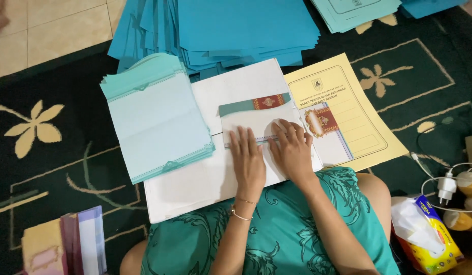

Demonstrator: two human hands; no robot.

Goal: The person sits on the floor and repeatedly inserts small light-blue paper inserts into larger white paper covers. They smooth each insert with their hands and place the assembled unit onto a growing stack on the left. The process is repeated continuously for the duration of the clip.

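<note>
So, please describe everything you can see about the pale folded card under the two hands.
The pale card looks like thin paper, whitish, lying flat on a large white board over the person's lap. Its teal flap, with a red ornamental patch, stands folded open at the top edge. The left hand and the right hand press flat on its lower part, fingers spread. A stack of light-teal sheets lies just to its left.

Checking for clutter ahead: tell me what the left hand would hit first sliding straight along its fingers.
The left hand already presses the white folded card; straight ahead it would probably first reach that card's teal-and-red flap.
</note>
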